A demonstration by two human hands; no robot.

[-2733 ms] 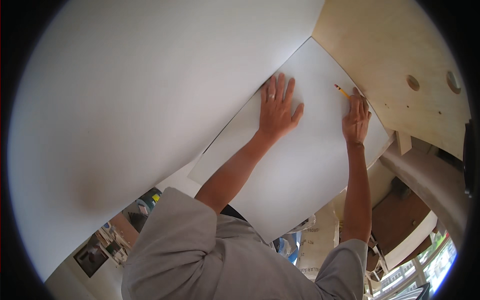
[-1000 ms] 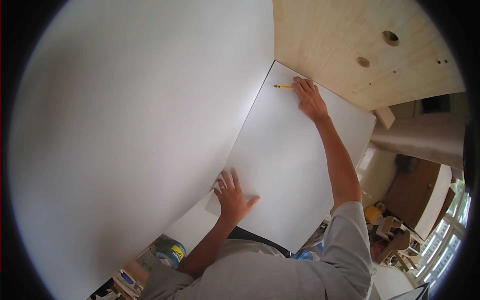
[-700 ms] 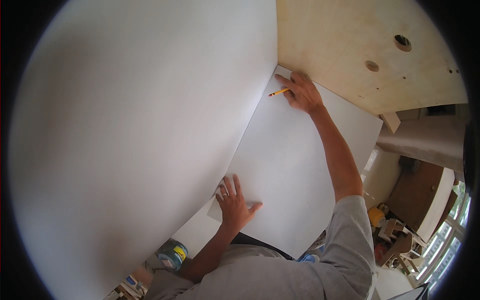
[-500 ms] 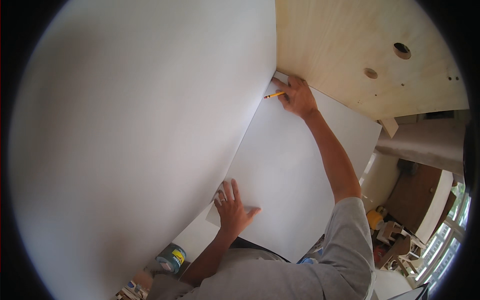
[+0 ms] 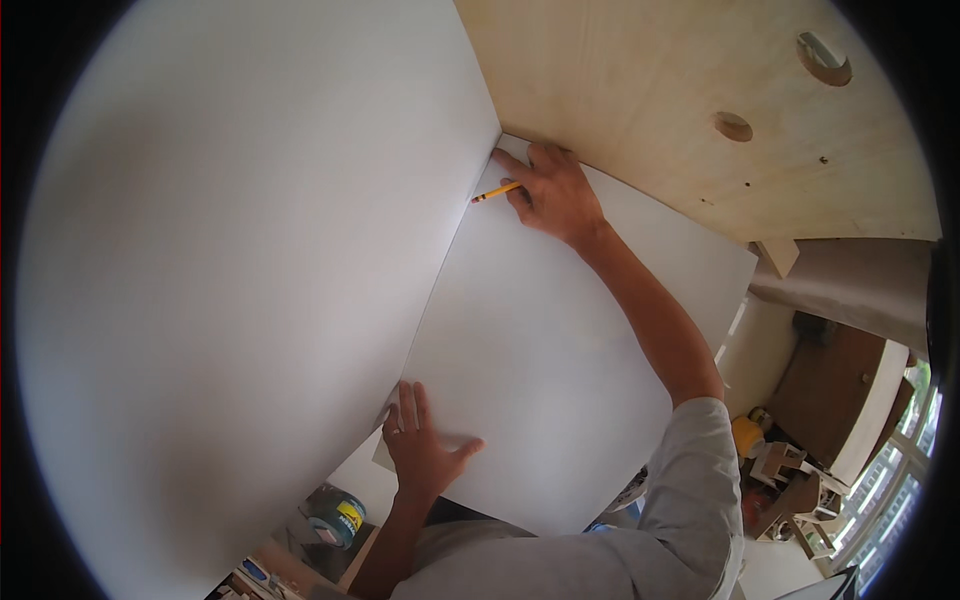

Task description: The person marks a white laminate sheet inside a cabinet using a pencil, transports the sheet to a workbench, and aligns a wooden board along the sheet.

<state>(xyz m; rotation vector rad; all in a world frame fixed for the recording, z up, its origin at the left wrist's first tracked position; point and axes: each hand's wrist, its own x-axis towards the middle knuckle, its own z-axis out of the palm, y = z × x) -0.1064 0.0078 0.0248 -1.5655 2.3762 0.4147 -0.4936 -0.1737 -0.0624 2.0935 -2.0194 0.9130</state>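
Observation:
A white board (image 5: pixel 560 330) lies flat, one edge against a large upright white panel (image 5: pixel 240 260). Near the far corner, my right hand (image 5: pixel 555 195) presses on the board beside a plywood panel. A yellow pencil (image 5: pixel 497 192) is gripped between its fingers, the eraser end toward the white panel. My left hand (image 5: pixel 422 445) rests on the board's near left part with fingers stretched and thumb spread, its fingertips at the seam with the upright panel. A ring shows on one of its fingers.
The plywood panel (image 5: pixel 640 90) stands at the far right, with two large holes and several small ones. A dark green can (image 5: pixel 335 518) with a yellow label sits lower left. Wooden pieces (image 5: pixel 795 490), a brown cabinet (image 5: pixel 835 395) and a window (image 5: pixel 900 480) are at the right.
My view has shifted, so the board, panels and both hands appear farther left. Both hands keep about the same places on the board, and the pencil stays in my right hand.

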